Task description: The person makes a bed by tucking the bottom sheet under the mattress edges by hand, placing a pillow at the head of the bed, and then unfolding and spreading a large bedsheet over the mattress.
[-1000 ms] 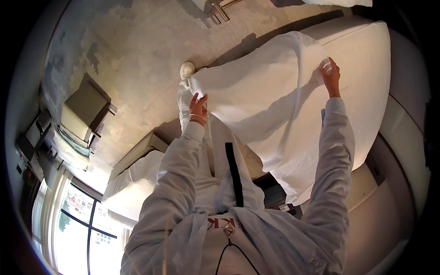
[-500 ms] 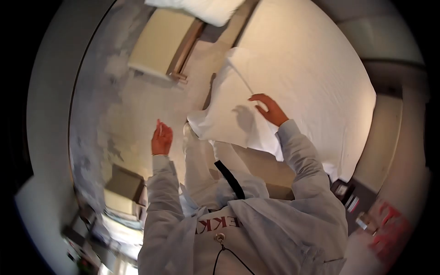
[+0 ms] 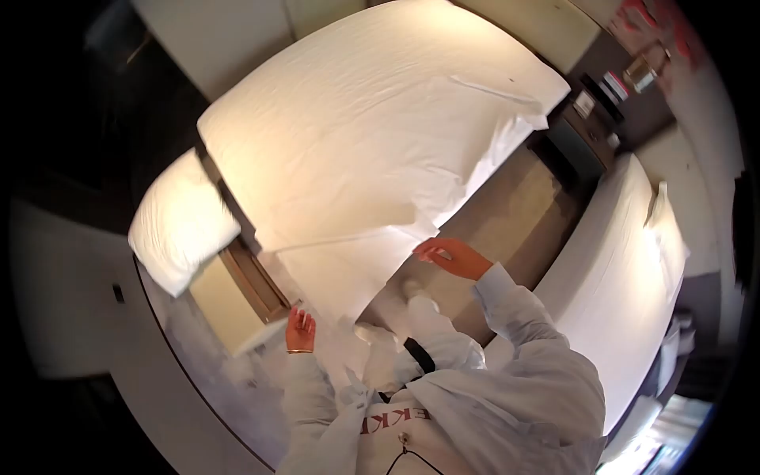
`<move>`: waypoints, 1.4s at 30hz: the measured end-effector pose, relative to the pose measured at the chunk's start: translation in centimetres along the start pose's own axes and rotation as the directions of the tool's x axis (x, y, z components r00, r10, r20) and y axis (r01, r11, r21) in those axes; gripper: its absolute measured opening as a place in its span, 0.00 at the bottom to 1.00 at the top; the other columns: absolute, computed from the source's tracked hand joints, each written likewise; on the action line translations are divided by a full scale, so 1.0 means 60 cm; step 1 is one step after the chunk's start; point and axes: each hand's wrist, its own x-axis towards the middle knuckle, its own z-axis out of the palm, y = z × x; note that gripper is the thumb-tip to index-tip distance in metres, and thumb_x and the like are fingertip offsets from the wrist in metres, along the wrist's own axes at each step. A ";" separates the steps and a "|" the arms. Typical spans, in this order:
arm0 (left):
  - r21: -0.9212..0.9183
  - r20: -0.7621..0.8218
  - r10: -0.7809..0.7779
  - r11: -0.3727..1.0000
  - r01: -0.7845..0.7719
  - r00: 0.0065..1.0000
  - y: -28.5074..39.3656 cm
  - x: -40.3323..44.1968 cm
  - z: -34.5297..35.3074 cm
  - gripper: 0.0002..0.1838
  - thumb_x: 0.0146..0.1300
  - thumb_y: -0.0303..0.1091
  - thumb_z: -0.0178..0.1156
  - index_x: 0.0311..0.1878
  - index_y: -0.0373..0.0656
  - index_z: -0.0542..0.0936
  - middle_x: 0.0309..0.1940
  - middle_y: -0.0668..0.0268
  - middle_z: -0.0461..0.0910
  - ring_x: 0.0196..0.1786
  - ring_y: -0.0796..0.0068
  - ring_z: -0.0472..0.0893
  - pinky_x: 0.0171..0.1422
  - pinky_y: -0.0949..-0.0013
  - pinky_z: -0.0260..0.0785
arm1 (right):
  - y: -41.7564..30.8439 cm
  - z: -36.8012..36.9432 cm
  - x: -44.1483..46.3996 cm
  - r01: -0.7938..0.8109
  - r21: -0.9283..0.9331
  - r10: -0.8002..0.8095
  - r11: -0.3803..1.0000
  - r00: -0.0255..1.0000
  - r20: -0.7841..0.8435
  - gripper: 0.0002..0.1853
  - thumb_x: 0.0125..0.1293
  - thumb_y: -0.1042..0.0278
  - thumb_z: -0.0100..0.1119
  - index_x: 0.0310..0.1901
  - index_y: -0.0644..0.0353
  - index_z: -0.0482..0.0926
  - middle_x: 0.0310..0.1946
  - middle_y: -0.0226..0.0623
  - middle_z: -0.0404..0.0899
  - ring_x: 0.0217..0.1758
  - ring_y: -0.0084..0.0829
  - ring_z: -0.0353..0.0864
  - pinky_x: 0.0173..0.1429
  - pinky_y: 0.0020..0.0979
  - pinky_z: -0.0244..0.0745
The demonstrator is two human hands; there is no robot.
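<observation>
A white sheet (image 3: 340, 150) covers the bed, and one corner hangs loosely over the near end. My right hand (image 3: 457, 258) is close to the sheet's hanging edge, its fingers loosely bent and apart from the thumb. I see no cloth between them, though the fingertips overlap the edge in view. Lower on the left, my left hand (image 3: 300, 331) is raised with the fingers half-curled and nothing in it. It is nearest to the wooden-sided bench (image 3: 229, 305) and the hanging corner.
A plump white pillow (image 3: 186, 222) lies on the bench at the bed's end. On the right stands a second bed (image 3: 590, 277) with white bedding. Between the beds are brown floor (image 3: 507, 214) and a dark nightstand (image 3: 582, 142) holding small items. Patterned carpet (image 3: 237, 388) lies lower left.
My view has turned, bringing the second bed into sight. My right hand has gone from over the sheet to beside its edge. My left hand is now near the bench.
</observation>
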 end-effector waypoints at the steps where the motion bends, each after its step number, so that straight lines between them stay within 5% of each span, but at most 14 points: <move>1: 0.047 0.021 0.010 0.999 -0.011 1.000 -0.008 -0.005 0.060 0.17 0.57 0.34 0.58 0.52 0.53 0.74 0.38 0.74 0.76 0.42 0.74 0.75 0.50 0.67 0.70 | 0.009 -0.036 -0.030 -0.065 -0.012 0.064 0.998 0.996 -0.057 0.14 0.61 0.75 0.47 0.48 0.57 0.74 0.36 0.35 0.79 0.41 0.27 0.78 0.46 0.29 0.72; 7: 0.121 0.259 -0.112 0.989 0.083 0.959 -0.163 0.027 0.354 0.14 0.58 0.34 0.56 0.48 0.51 0.75 0.34 0.73 0.76 0.40 0.72 0.75 0.47 0.65 0.71 | 0.056 -0.201 -0.162 -0.001 0.213 0.055 0.977 0.968 -0.245 0.15 0.61 0.74 0.47 0.50 0.61 0.73 0.36 0.33 0.80 0.42 0.26 0.78 0.48 0.29 0.71; 9: 0.116 0.224 -0.231 0.971 0.210 0.947 -0.236 0.039 0.437 0.12 0.57 0.31 0.57 0.45 0.51 0.75 0.32 0.72 0.76 0.38 0.72 0.75 0.45 0.64 0.71 | 0.089 -0.266 -0.203 -0.065 0.292 0.176 0.954 0.912 -0.371 0.14 0.62 0.74 0.47 0.50 0.60 0.73 0.36 0.32 0.79 0.41 0.25 0.77 0.47 0.28 0.71; 13: 0.007 0.312 -0.392 0.912 0.411 0.865 -0.387 0.013 0.613 0.09 0.56 0.24 0.54 0.40 0.48 0.76 0.31 0.69 0.76 0.36 0.72 0.75 0.44 0.65 0.71 | 0.161 -0.403 -0.301 -0.095 0.196 0.171 0.976 0.889 -0.425 0.14 0.63 0.75 0.45 0.49 0.60 0.73 0.36 0.32 0.79 0.39 0.23 0.77 0.46 0.27 0.71; 16: 0.031 0.407 -0.460 0.870 0.491 0.789 -0.472 -0.017 0.726 0.08 0.56 0.24 0.53 0.39 0.46 0.76 0.32 0.68 0.76 0.36 0.71 0.74 0.45 0.65 0.70 | 0.153 -0.488 -0.347 -0.175 0.132 0.219 0.976 0.783 -0.583 0.13 0.64 0.74 0.46 0.49 0.61 0.73 0.35 0.32 0.78 0.38 0.22 0.76 0.46 0.26 0.72; 18: 0.080 0.472 -0.521 0.828 0.554 0.711 -0.519 -0.013 0.783 0.09 0.56 0.24 0.52 0.40 0.46 0.75 0.32 0.68 0.75 0.37 0.71 0.74 0.46 0.64 0.69 | 0.164 -0.536 -0.368 -0.015 0.238 0.183 0.971 0.687 -0.703 0.12 0.64 0.74 0.47 0.49 0.64 0.73 0.35 0.33 0.78 0.39 0.22 0.76 0.46 0.26 0.72; 26: 0.144 0.444 -0.617 0.765 0.628 0.650 -0.642 0.090 0.957 0.11 0.56 0.23 0.51 0.42 0.47 0.75 0.32 0.69 0.74 0.37 0.72 0.73 0.46 0.65 0.69 | 0.264 -0.587 -0.395 -0.007 0.481 0.385 0.877 0.610 -0.693 0.13 0.64 0.73 0.49 0.49 0.67 0.71 0.37 0.36 0.78 0.41 0.25 0.76 0.48 0.27 0.71; 28: 0.125 0.418 -0.631 0.752 0.647 0.653 -0.677 0.132 1.004 0.12 0.56 0.23 0.51 0.43 0.47 0.75 0.33 0.69 0.74 0.38 0.72 0.73 0.46 0.65 0.69 | 0.262 -0.631 -0.388 -0.246 0.384 0.444 0.890 0.657 -0.610 0.13 0.64 0.74 0.48 0.49 0.64 0.73 0.39 0.33 0.78 0.42 0.24 0.77 0.47 0.26 0.71; 31: 0.083 0.454 -0.660 0.701 0.709 0.599 -0.755 0.201 1.080 0.13 0.57 0.26 0.51 0.46 0.45 0.74 0.39 0.67 0.75 0.44 0.69 0.74 0.51 0.64 0.68 | 0.281 -0.726 -0.381 -0.331 0.330 0.465 0.884 0.693 -0.551 0.13 0.63 0.75 0.49 0.49 0.63 0.73 0.40 0.33 0.78 0.44 0.23 0.76 0.48 0.25 0.71; 34: 0.216 0.287 -0.747 0.661 0.719 0.600 -0.833 0.297 1.211 0.19 0.58 0.38 0.53 0.48 0.35 0.71 0.45 0.61 0.76 0.53 0.62 0.73 0.57 0.60 0.65 | 0.347 -0.830 -0.372 -0.318 0.366 0.484 0.875 0.612 -0.625 0.12 0.63 0.75 0.50 0.48 0.65 0.72 0.41 0.35 0.77 0.44 0.25 0.76 0.49 0.25 0.71; 36: 0.294 0.279 -0.810 0.583 0.757 0.516 -0.915 0.420 1.251 0.28 0.54 0.47 0.59 0.48 0.31 0.69 0.42 0.54 0.76 0.48 0.59 0.74 0.57 0.56 0.63 | 0.403 -0.898 -0.350 -0.342 0.420 0.542 0.840 0.530 -0.652 0.13 0.63 0.74 0.50 0.49 0.65 0.71 0.41 0.36 0.77 0.44 0.25 0.76 0.49 0.25 0.71; 38: 0.293 -0.002 -0.736 0.647 0.704 0.677 -0.988 0.511 1.303 0.41 0.47 0.52 0.63 0.57 0.32 0.59 0.55 0.51 0.65 0.55 0.59 0.68 0.58 0.52 0.59 | 0.420 -0.977 -0.314 -0.315 0.526 0.613 0.790 0.399 -0.682 0.14 0.63 0.73 0.51 0.49 0.65 0.71 0.41 0.39 0.77 0.42 0.25 0.77 0.48 0.25 0.71; 41: 0.277 -0.188 -0.576 0.746 0.605 0.796 -1.009 0.532 1.407 0.43 0.47 0.53 0.62 0.60 0.39 0.56 0.60 0.55 0.58 0.59 0.62 0.65 0.59 0.52 0.57 | 0.429 -1.120 -0.216 -0.322 0.545 0.626 0.774 0.523 -0.579 0.13 0.62 0.76 0.51 0.49 0.65 0.72 0.40 0.36 0.77 0.43 0.24 0.77 0.49 0.23 0.71; 42: 0.192 -0.113 -0.631 0.744 0.640 0.767 -1.011 0.540 1.422 0.37 0.50 0.54 0.59 0.59 0.45 0.60 0.58 0.60 0.63 0.61 0.64 0.63 0.60 0.52 0.55 | 0.426 -1.164 -0.176 -0.297 0.500 0.565 0.813 0.607 -0.559 0.13 0.62 0.75 0.51 0.49 0.66 0.72 0.39 0.37 0.77 0.43 0.24 0.76 0.48 0.24 0.72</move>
